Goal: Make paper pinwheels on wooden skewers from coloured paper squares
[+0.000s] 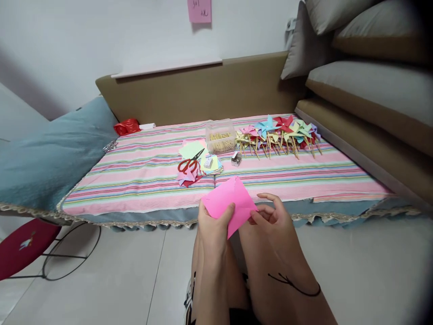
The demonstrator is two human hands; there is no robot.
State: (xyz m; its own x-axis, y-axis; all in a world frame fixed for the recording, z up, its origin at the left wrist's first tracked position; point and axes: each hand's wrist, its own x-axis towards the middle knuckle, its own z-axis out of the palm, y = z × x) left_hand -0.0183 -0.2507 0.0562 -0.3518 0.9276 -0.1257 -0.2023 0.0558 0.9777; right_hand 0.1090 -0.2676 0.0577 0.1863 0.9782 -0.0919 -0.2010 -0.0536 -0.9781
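Note:
A bright pink square sheet of paper [233, 196] is held above my knees, turned so one corner points away. My left hand [214, 221] grips it at the left edge, thumb lying across its face. At the sheet's right corner, my right hand [270, 214] pinches the paper between thumb and a finger, its index finger raised. Beyond them on the striped cloth lie red-handled scissors [190, 163], open-bladed, over coloured paper sheets [189, 148] and cut paper pieces [188, 177]. A clear plastic box [220, 137] contains thin wooden sticks.
Many paper pinwheels on sticks [280, 131] lie at the back right. Two small boxes, one white [208, 162] and one clear [236, 158], sit nearby. A red plastic bag [127, 127] is at far left. Stacked cushions [368, 90] border the right; a red stool [29, 243] stands at left.

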